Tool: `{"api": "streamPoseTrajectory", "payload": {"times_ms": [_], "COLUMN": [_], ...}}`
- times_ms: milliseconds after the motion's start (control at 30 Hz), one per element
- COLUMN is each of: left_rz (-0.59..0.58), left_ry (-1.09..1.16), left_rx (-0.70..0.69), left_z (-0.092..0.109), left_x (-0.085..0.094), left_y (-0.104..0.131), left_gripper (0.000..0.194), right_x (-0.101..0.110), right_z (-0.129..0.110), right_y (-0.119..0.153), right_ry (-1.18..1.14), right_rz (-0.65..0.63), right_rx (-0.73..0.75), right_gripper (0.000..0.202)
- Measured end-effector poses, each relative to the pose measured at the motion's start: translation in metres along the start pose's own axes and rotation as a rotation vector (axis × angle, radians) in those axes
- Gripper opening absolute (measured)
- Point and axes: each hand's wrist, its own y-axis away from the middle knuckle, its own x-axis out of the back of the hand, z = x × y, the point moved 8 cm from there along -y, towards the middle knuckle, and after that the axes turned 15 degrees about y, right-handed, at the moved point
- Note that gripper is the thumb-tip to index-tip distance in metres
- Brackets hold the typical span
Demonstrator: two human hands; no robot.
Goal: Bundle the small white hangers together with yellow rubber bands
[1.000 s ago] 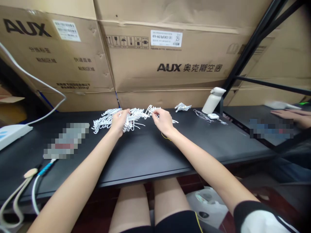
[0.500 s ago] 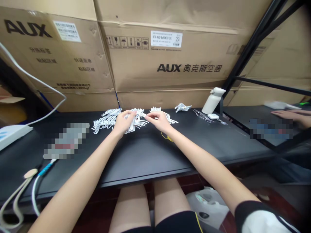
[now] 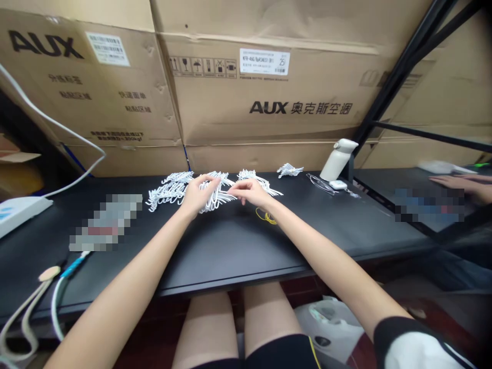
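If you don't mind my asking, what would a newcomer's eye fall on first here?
Probably the big AUX cartons, which fill the background behind the black table. Next come the white hooks along its far side, where the left hand and right hand are busy. A pale bottle stands to their right.

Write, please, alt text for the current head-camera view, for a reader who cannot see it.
A person's left hand and right hand work close together at a pile of white hooks on a black tabletop, with more on both sides. Yellow loops lie nearby; a pale lidded bottle stands farther right, in front of AUX cartons.
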Motion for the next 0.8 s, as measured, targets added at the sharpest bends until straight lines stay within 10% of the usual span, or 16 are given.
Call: {"api": "streamPoseTrajectory", "payload": {"times_ms": [800], "left_rz": [-0.12], "left_ry": [0.009], "left_rx": [-0.004], "left_z": [0.002], "left_x": [-0.014], "left_y": [0.004], "left_gripper": [0.034], "right_x": [-0.023], "right_z": [0.013], "right_y": [0.001], "right_ry": [-0.107], "right_rz": [-0.069], "right_rx": [-0.049], "right_gripper": [0.016]}}
